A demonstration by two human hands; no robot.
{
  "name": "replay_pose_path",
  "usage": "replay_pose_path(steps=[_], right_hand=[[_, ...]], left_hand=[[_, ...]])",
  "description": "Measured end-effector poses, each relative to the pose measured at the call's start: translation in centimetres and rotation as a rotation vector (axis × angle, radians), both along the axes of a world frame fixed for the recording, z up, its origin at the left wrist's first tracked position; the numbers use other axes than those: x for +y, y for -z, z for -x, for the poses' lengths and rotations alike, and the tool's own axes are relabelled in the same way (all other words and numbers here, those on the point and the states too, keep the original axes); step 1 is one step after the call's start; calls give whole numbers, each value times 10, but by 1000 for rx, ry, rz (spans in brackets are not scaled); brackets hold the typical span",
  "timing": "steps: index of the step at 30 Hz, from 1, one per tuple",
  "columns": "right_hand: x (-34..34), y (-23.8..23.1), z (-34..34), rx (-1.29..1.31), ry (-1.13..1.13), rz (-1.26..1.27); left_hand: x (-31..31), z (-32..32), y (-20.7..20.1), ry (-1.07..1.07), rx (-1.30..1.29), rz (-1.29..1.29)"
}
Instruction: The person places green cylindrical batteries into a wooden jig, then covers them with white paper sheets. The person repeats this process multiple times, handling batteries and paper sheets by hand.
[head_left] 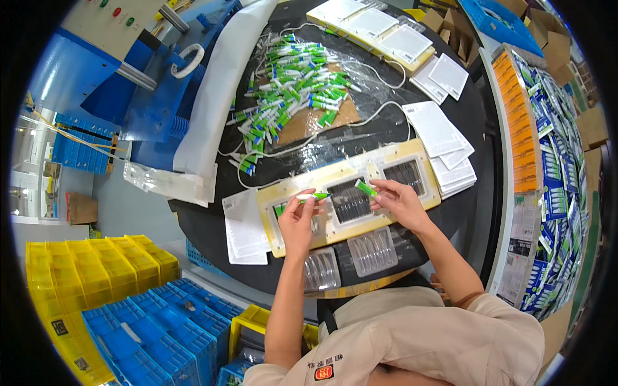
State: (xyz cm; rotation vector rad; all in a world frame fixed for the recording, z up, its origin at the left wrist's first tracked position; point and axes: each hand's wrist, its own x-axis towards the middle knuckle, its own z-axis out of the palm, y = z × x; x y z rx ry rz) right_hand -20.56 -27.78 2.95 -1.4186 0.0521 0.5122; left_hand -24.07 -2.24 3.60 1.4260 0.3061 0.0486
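Note:
My left hand pinches a small green-and-white pen-like tube with a dark blue tip, above the left part of a long yellow fixture. Between the fingertips of my right hand is a second green-and-white tube, held tilted over the fixture's middle window. The fixture has three framed windows; ribbed dark slots show in the middle and right ones. Some green lies in the left window, partly hidden by my left hand. Two clear ribbed plastic blisters lie at the near table edge.
A heap of green-and-white tubes lies on cardboard at the back. White cards are stacked right of the fixture, more left. Another yellow fixture stands far off. A cable crosses the black table. Blue machinery stands left.

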Motion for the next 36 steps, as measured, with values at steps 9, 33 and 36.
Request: replay_pose_path(steps=[9, 33, 36], right_hand=[[25, 6, 22, -459, 145, 315], [57, -7, -108, -930, 328, 745], [71, 0, -204, -841, 135, 1006]], left_hand=[[-30, 27, 12, 64, -625, -1123], [-6, -71, 7, 136, -551, -993], [-16, -176, 19, 81, -445, -1114]])
